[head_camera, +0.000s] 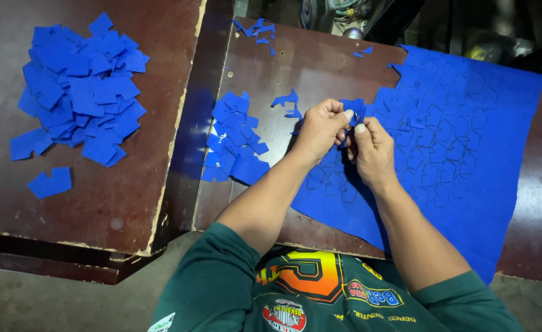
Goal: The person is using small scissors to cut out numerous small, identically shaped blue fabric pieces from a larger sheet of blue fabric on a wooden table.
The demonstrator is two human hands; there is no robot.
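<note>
A large blue die-cut fabric sheet [467,154] lies over the right brown table [308,67], its surface scored with many small shapes. My left hand [321,129] and my right hand [372,147] meet at the sheet's upper left edge. Both pinch a small blue piece [352,109] still at the sheet's edge, thumbs close together. A small pile of separated blue pieces [237,138] lies just left of my left hand.
On the left table [98,203] sits a larger heap of blue cut pieces [80,86], with one stray piece [49,182] below it. Blue scraps [255,29] lie at the right table's far edge. A dark gap separates the tables.
</note>
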